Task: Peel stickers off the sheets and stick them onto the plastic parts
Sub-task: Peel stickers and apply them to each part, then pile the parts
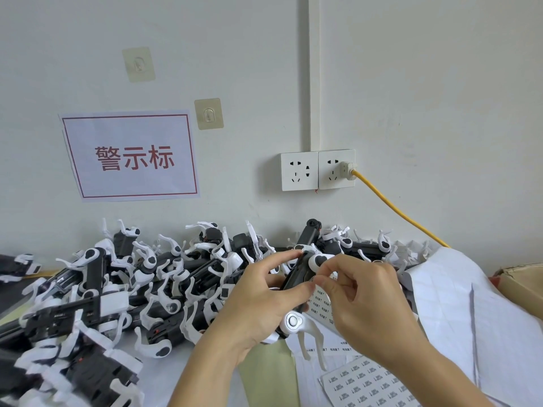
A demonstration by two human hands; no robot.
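Observation:
My left hand grips a black-and-white plastic part, held upright above the table with its white legs hanging down. My right hand is at the part's upper right side, thumb and forefinger pinched together against the black body; whatever they pinch is too small to make out. A sticker sheet with rows of small printed labels lies on the table under my right forearm. Another sheet with labels lies behind the held part.
A big heap of the same black-and-white parts covers the table's left and back. Peeled white backing sheets pile up at the right, beside a cardboard box. A yellow cable runs from the wall socket.

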